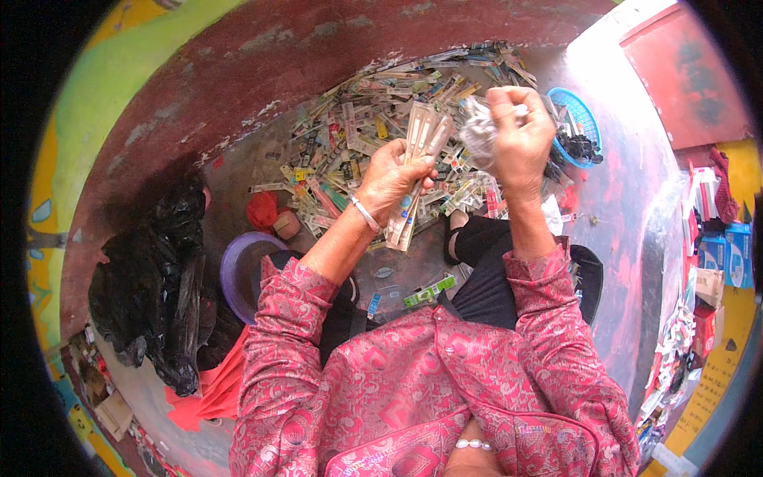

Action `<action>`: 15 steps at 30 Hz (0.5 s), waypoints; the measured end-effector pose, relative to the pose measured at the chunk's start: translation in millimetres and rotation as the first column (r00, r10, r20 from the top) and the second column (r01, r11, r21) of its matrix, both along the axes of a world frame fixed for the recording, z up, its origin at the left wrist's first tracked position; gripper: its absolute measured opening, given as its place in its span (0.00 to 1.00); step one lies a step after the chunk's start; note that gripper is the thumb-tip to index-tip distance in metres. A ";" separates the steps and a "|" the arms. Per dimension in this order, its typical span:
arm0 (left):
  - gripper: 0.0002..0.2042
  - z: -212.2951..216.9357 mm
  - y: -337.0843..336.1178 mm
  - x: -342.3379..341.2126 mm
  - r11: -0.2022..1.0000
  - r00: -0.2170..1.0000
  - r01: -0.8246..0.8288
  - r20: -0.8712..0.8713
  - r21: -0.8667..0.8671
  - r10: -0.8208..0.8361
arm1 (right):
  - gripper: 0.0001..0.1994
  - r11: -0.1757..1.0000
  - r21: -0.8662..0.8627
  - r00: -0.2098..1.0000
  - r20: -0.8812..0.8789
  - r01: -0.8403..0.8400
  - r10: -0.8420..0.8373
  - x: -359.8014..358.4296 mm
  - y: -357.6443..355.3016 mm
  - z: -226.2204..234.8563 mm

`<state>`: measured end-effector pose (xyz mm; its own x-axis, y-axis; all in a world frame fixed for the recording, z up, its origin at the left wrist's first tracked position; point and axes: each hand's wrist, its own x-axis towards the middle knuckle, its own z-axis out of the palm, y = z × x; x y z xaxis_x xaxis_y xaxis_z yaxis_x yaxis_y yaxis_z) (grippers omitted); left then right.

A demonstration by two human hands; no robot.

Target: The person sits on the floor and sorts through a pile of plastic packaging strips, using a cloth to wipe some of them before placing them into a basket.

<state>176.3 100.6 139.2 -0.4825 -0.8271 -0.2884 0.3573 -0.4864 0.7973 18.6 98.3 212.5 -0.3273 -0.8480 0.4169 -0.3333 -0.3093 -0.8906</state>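
Note:
My left hand (pixel 391 176) is closed around a fanned bundle of long, slim, clear-and-pale packets (pixel 424 131), held upright over the floor. Their lower ends stick out below my fingers. Just to the right, my right hand (pixel 520 139) is raised with fingers curled round a crumpled greyish-white cloth (pixel 478 133), which hangs beside the bundle, somewhat blurred. Beyond both hands spreads a large loose pile of similar narrow packets (pixel 334 147) in mixed colours. Between my legs lies a green strip-shaped packet (pixel 430 292).
A blue plastic basket (pixel 586 115) with black items stands at the right of the pile. At left are a black plastic bag (pixel 151 290), a purple basin (pixel 230 274), a red bundle (pixel 261 210) and red sheeting (pixel 222 380). A dark red wall (pixel 191 95) curves behind.

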 end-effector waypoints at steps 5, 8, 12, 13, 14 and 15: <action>0.12 4.4 4.3 -6.7 0.964 0.999 0.034 0.025 -0.263 -0.028 | 0.07 0.935 -0.153 0.657 -0.747 -0.320 0.103 31.0 -2.4 -21.7; 0.12 9.9 7.1 -1.5 0.965 0.996 0.087 0.017 -0.248 -0.086 | 0.06 0.929 -0.237 0.661 -0.751 -0.284 0.010 24.6 -2.7 -21.6; 0.12 10.4 19.9 -4.4 0.966 0.979 0.202 0.018 -0.159 -0.202 | 0.05 0.946 -0.318 0.532 -0.791 0.063 -0.301 -5.2 -25.1 -19.4; 0.12 10.0 19.5 -3.6 0.972 0.983 0.180 0.000 -0.151 -0.182 | 0.06 0.917 -0.341 0.445 -0.802 0.208 -0.399 -19.9 -34.5 -22.1; 0.12 10.4 16.2 -2.0 0.976 0.986 0.163 -0.020 -0.146 -0.167 | 0.05 0.908 -0.282 0.530 -0.742 0.309 -0.411 -41.4 -43.2 -26.6; 0.12 10.7 12.1 1.9 0.980 0.989 0.136 -0.038 -0.145 -0.143 | 0.05 0.895 -0.214 0.610 -0.668 0.391 -0.426 -48.3 -47.6 -21.6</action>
<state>178.2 112.6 149.9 -0.6067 -0.7812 -0.1471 0.3333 -0.4179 0.8451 -29.7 50.8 190.9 -0.2434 -0.6741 0.6974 -0.9383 -0.0185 -0.3454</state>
